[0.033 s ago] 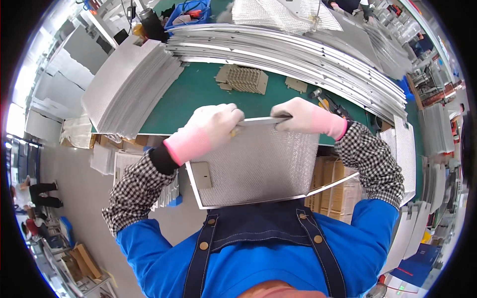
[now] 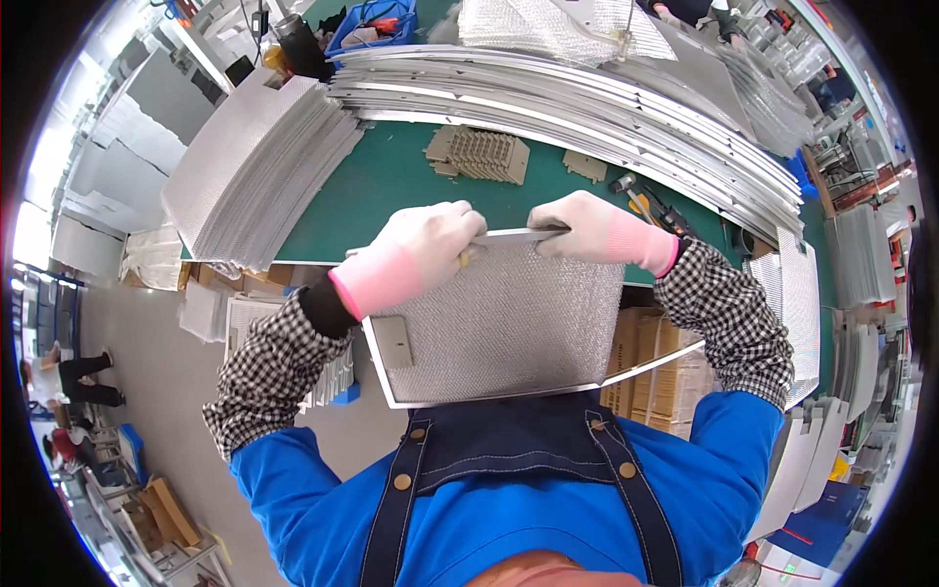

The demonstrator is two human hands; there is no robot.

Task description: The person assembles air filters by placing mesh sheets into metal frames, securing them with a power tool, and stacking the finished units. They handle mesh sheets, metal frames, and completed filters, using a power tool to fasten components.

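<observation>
My left hand [image 2: 428, 243], in a white glove with a pink cuff, is closed on the far edge of a silver metal mesh panel [image 2: 509, 323]. My right hand [image 2: 587, 230], gloved alike, pinches the same edge farther right, thumb on the near side. Between the hands runs a thin metal frame strip [image 2: 516, 236] along that edge. The panel's near edge rests against my apron, and its left side is framed too. At the right, a frame strip [image 2: 657, 364] angles away from the mesh. A small beige plate [image 2: 394, 342] sits at the panel's left side.
On the green table [image 2: 391, 186] lie a row of beige plates [image 2: 479, 155], a loose plate [image 2: 584, 165] and a hammer [image 2: 626, 186]. A stack of mesh sheets [image 2: 264, 171] stands left; long metal strips [image 2: 567, 108] lie behind. Cardboard boxes [image 2: 650, 362] are below.
My hands and the panel's far edge have shifted very slightly; the right hand is a touch farther left. Both grips stay the same.
</observation>
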